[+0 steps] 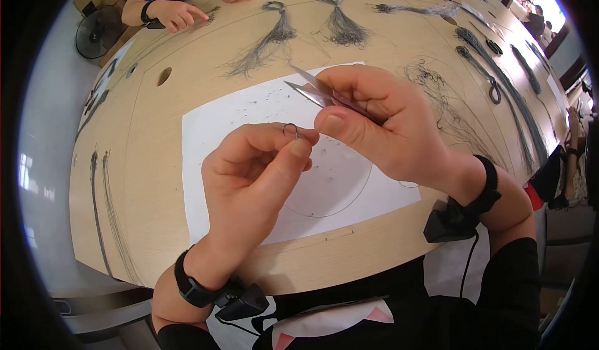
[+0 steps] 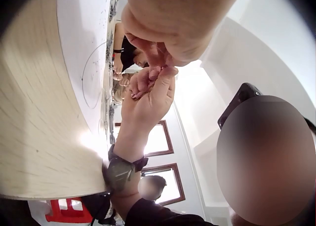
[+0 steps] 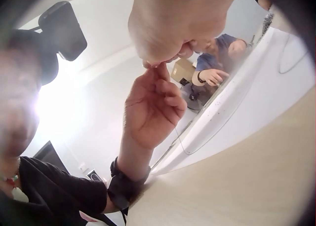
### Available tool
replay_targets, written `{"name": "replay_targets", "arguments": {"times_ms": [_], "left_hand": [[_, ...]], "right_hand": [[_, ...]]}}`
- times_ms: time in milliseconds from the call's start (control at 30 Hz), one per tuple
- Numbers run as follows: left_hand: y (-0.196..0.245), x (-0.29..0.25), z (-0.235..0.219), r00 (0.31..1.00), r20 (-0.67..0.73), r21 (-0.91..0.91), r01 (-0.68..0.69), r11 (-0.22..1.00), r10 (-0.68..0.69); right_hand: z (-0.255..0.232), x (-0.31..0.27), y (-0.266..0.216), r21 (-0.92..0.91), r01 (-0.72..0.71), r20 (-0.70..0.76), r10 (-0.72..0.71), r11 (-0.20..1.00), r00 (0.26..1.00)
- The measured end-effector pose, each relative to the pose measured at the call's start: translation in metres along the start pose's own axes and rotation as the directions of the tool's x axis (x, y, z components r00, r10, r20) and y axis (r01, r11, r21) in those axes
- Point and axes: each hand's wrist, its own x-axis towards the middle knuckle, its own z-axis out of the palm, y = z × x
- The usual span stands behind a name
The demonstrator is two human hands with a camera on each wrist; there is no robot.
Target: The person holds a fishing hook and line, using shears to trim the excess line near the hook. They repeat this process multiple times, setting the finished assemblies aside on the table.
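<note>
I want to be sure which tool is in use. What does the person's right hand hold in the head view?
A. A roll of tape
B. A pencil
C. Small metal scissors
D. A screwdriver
C: the right hand grips small metal scissors, their two pointed blades sticking out above the white paper.

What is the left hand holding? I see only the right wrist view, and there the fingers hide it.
Observer: In the head view, the left hand pinches a small fish hook between thumb and forefinger.
Operator: And the right hand?
Observer: The right hand grips small metal snips, blades pointing away from the person.
Operator: What lies below the hands?
Observer: A white paper sheet on the wooden table, with thin line curving across it.
</note>
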Motion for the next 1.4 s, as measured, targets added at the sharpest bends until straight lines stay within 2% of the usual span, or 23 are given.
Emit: {"name": "replay_targets", "arguments": {"times_ms": [33, 100, 167, 200, 367, 533, 600, 667, 733, 800, 867, 1033, 1100, 1400], "left_hand": [[-0.002, 0.0, -0.002, 1.0, 0.02, -0.003, -0.019, 1.0, 0.019], [-0.004, 0.0, -0.002, 0.998, 0.04, -0.008, -0.039, 0.999, 0.039], [-0.005, -0.001, -0.001, 0.997, 0.045, 0.129, -0.064, 0.99, 0.058], [-0.004, -0.001, -0.001, 0.997, 0.045, 0.128, -0.063, 0.99, 0.058], [0.003, -0.002, 0.0, 0.994, 0.039, 0.063, 0.099, 0.993, -0.102], [0.004, 0.0, -0.001, 0.992, 0.03, -0.033, 0.12, 0.992, -0.119], [0.004, -0.001, 0.0, 0.993, 0.029, -0.05, 0.114, 0.992, -0.112], [0.006, -0.001, 0.004, 0.994, -0.036, 0.01, 0.106, 0.994, -0.105], [0.005, -0.001, 0.002, 0.994, -0.017, 0.001, 0.11, 0.994, -0.11], [0.004, -0.001, -0.001, 0.993, 0.003, -0.007, 0.114, 0.993, -0.114], [0.004, -0.001, -0.003, 0.99, 0.032, -0.105, 0.141, 0.984, -0.138], [0.003, -0.001, -0.002, 0.99, 0.042, -0.096, 0.135, 0.986, -0.132], [0.003, -0.001, -0.002, 0.989, 0.043, -0.095, 0.142, 0.985, -0.139], [0.003, -0.001, -0.002, 0.992, 0.055, -0.085, 0.122, 0.989, -0.117]], "right_hand": [[0.001, 0.0, 0.0, -0.001, 0.0, 0.001, 0.0, 1.0, 1.0], [0.005, -0.002, 0.001, 0.022, 0.117, -0.017, -0.117, 0.993, 0.993], [0.008, -0.004, 0.001, 0.074, 0.109, -0.017, -0.108, 0.991, 0.994], [0.009, -0.004, 0.001, 0.125, 0.102, -0.017, -0.1, 0.987, 0.995], [0.01, -0.004, 0.005, 0.101, 0.112, -0.078, -0.104, 0.989, 0.992], [0.007, 0.0, 0.007, 0.136, 0.106, -0.119, -0.09, 0.985, 0.989], [-0.002, 0.0, 0.007, -0.112, 0.205, -0.01, -0.208, 0.972, 0.978], [-0.007, 0.002, 0.004, -0.132, 0.185, 0.017, -0.185, 0.974, 0.983], [-0.009, 0.004, 0.003, -0.152, 0.166, 0.043, -0.161, 0.974, 0.986], [-0.008, 0.005, 0.006, -0.248, 0.272, 0.1, -0.255, 0.93, 0.962], [-0.006, 0.005, 0.01, -0.24, 0.293, 0.101, -0.276, 0.925, 0.956], [-0.006, 0.006, 0.011, -0.294, 0.332, 0.109, -0.314, 0.896, 0.943], [-0.007, 0.007, 0.012, -0.35, 0.422, 0.138, -0.399, 0.837, 0.906], [-0.006, 0.008, 0.01, -0.393, 0.416, 0.141, -0.393, 0.82, 0.909]]}}
